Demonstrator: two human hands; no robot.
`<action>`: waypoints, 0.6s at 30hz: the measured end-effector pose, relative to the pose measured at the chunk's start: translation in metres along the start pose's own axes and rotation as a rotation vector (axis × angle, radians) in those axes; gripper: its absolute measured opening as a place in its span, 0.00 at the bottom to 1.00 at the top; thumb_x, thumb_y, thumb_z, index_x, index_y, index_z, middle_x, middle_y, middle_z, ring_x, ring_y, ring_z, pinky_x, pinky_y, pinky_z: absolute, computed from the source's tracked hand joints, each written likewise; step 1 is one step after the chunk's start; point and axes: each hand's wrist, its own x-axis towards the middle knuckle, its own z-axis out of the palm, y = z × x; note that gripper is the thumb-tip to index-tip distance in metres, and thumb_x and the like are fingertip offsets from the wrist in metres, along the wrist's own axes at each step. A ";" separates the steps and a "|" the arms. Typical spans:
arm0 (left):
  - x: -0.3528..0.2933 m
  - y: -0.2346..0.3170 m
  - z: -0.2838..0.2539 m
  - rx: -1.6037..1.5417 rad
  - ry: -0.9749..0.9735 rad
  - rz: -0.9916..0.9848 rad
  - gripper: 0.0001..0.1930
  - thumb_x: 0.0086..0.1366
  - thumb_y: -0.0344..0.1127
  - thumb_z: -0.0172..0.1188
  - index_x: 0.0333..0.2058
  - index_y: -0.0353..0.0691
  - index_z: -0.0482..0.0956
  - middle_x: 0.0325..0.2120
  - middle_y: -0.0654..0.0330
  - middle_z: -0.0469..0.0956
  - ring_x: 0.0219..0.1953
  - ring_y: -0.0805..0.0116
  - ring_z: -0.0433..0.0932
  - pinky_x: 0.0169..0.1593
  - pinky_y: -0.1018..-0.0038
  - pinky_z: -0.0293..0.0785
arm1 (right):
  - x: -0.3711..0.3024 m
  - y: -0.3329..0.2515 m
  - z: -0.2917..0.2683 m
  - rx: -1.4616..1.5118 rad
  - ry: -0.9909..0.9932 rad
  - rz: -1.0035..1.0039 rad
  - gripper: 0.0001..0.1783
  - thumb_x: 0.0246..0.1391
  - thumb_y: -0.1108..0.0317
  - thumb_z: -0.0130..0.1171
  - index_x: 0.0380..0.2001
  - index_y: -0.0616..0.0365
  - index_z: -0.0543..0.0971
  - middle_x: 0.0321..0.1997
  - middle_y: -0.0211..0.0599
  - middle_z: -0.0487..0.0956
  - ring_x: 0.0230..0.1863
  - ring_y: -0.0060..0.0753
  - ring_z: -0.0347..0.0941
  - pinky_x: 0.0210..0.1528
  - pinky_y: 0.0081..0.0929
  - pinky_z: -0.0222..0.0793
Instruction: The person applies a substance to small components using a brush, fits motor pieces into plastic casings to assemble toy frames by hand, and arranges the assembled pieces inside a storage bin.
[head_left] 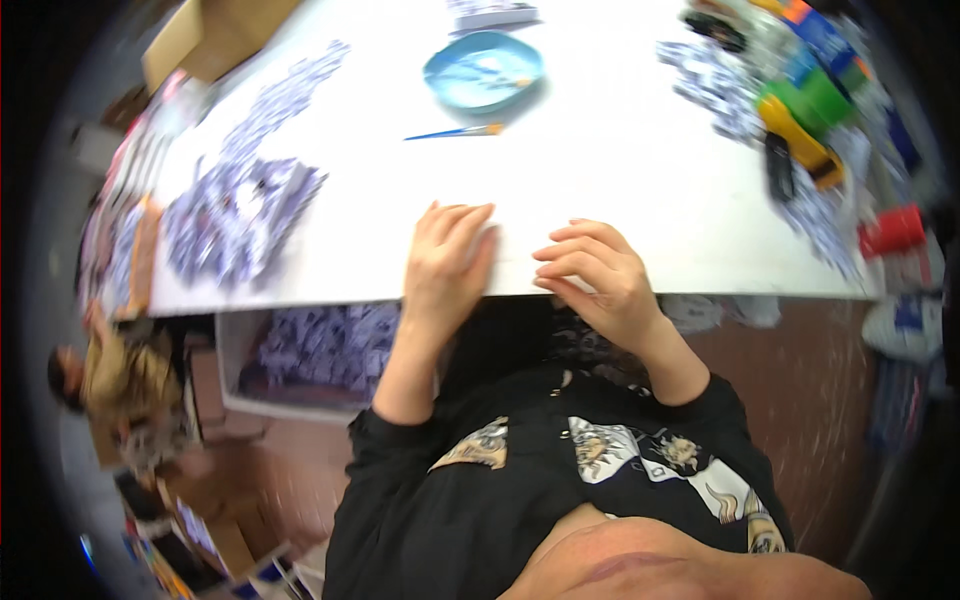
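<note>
Left pile of pale pieces: dark marks were blurred; no text could be read.
Box at far edge of desk: markings were illegible.
Blue brush: handle was too blurred to read.
Bin pieces: marks were too small to read.

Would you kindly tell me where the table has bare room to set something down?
The white table is bare between the left heap and left hand, between the paintbrush and right hand, and from the blue dish across to the scattered pieces. Its left and right sides are crowded.
</note>
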 end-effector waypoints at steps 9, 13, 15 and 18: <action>-0.005 0.009 0.003 0.045 0.036 -0.015 0.12 0.60 0.25 0.61 0.44 0.36 0.81 0.36 0.54 0.80 0.43 0.58 0.79 0.62 0.54 0.66 | 0.001 0.074 -0.089 -0.344 -0.159 0.175 0.15 0.54 0.65 0.63 0.45 0.53 0.80 0.48 0.39 0.80 0.52 0.41 0.73 0.56 0.36 0.69; -0.001 0.011 0.000 0.029 0.040 -0.015 0.11 0.60 0.24 0.60 0.43 0.36 0.81 0.36 0.54 0.80 0.42 0.58 0.79 0.62 0.54 0.66 | 0.017 0.142 -0.131 -0.583 -0.093 0.342 0.17 0.55 0.61 0.61 0.44 0.58 0.81 0.46 0.43 0.81 0.52 0.44 0.73 0.56 0.37 0.67; -0.001 0.011 -0.001 0.015 0.038 -0.030 0.09 0.61 0.24 0.59 0.41 0.34 0.82 0.35 0.52 0.80 0.42 0.57 0.79 0.63 0.55 0.66 | 0.034 0.166 -0.147 -0.645 -0.073 0.392 0.17 0.54 0.61 0.62 0.44 0.58 0.81 0.45 0.44 0.81 0.53 0.45 0.72 0.56 0.37 0.67; 0.000 0.013 0.003 0.001 0.049 -0.019 0.10 0.61 0.24 0.59 0.41 0.34 0.82 0.35 0.52 0.80 0.42 0.56 0.79 0.63 0.55 0.66 | 0.050 0.205 -0.156 -0.748 -0.047 0.411 0.17 0.52 0.59 0.64 0.42 0.56 0.82 0.44 0.43 0.81 0.52 0.47 0.72 0.55 0.38 0.68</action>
